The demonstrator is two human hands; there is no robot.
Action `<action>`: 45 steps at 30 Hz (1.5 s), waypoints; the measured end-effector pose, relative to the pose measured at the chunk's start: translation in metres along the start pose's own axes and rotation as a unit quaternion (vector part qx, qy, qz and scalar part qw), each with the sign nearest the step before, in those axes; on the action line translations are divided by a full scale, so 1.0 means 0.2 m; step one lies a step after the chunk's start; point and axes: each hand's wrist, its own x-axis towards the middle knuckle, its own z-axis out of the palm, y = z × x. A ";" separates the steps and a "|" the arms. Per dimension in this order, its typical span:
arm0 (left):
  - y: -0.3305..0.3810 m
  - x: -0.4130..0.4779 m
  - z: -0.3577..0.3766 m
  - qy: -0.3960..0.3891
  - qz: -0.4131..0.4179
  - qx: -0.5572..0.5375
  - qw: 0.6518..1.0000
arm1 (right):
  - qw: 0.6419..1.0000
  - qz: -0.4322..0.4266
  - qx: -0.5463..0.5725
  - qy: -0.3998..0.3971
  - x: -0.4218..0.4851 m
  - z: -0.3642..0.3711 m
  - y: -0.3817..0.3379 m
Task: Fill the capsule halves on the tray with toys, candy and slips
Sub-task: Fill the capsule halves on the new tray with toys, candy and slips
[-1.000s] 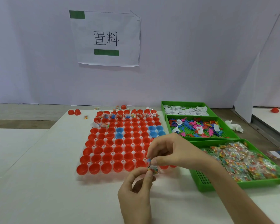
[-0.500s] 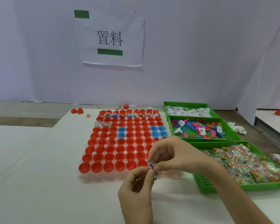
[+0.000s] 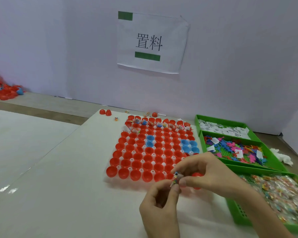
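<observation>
So that it can, as it seems, be readied for a capsule half (image 3: 147, 176), a small colourful packet (image 3: 176, 178) is pinched between the left hand (image 3: 159, 208) and the right hand (image 3: 212, 176), just at the near right corner of the tray (image 3: 118, 167).

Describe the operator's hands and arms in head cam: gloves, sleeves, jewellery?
Left hand and right hand are bare: no gloves, rings or tape visible. Right forearm is uncovered to the frame edge, no sleeve or watch. The left arm leaves the frame at the wrist.

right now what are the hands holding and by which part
A small colourful packet: left hand pinches its lower end, right hand its upper end.
</observation>
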 end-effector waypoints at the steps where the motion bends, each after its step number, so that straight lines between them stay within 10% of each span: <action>1: 0.00 0.00 0.00 0.006 -0.005 -0.005 1.000 | 1.000 0.000 -0.012 -0.005 0.01 -0.01 -0.01; 7: 0.00 0.06 -0.02 0.061 -0.027 -0.052 0.996 | 0.995 -0.019 -0.092 -0.044 0.19 -0.04 -0.18; 14: 0.00 0.13 -0.03 0.042 -0.086 -0.026 0.995 | 0.962 0.017 -0.190 0.196 0.79 -0.02 -0.14; 23: -0.03 0.17 -0.01 0.043 -0.107 -0.019 0.993 | 0.910 0.098 -0.322 0.243 1.12 0.15 0.12; 45: 0.00 0.26 -0.03 0.040 -0.163 -0.006 0.986 | 0.920 0.074 -0.298 0.245 1.11 0.16 0.15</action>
